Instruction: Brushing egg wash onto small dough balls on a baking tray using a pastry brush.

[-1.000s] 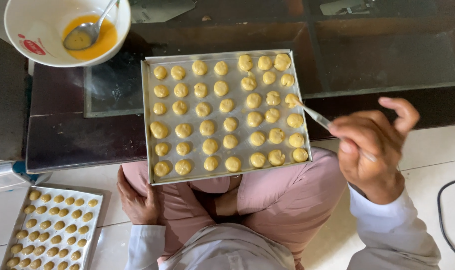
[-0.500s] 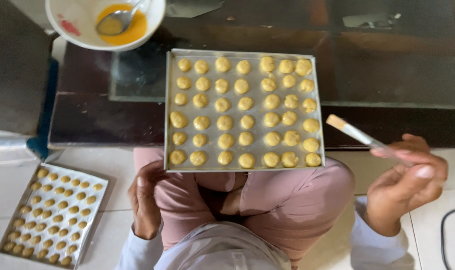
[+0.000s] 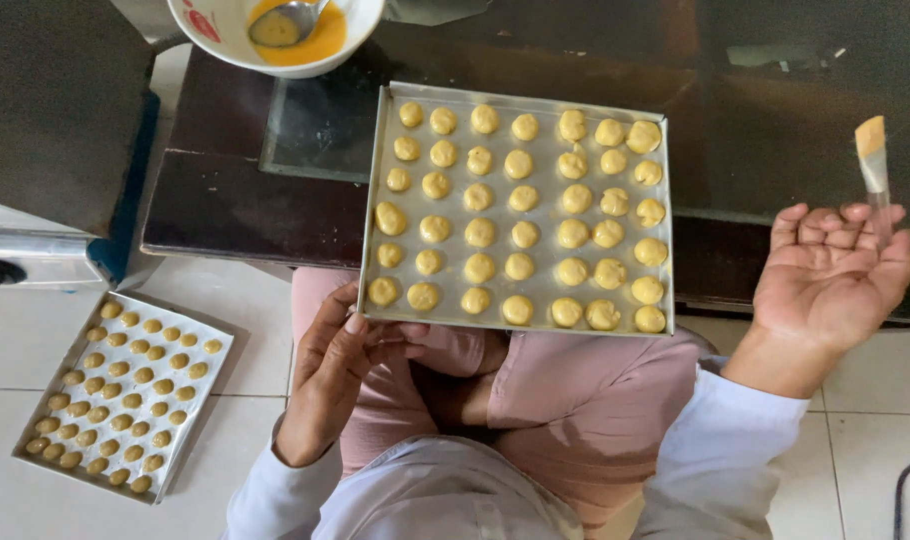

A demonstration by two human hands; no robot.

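1. A big metal baking tray sits on a dark low table. Its near edge sticks out over the person's pink lap.
2. The tray is full of small round yellow dough balls set in neat rows.
3. The left hand is at the near left corner of the tray. The thumb is on the tray's edge and the fingers curl under it, so it has hold of the tray there.
4. The right hand is off to the right of the tray, apart from it. The palm faces up and the hand is mostly open.
5. A little clear-handled brush stands up from the fingertips of that hand, with its yellow bristles on top. The fingers bend just enough to hold the handle.
6. Past the far left corner of the tray is a white bowl with yellow egg wash and a spoon in it.
7. Down on the white floor tiles, left of the big tray, lies a second tray, also full of small dough balls.
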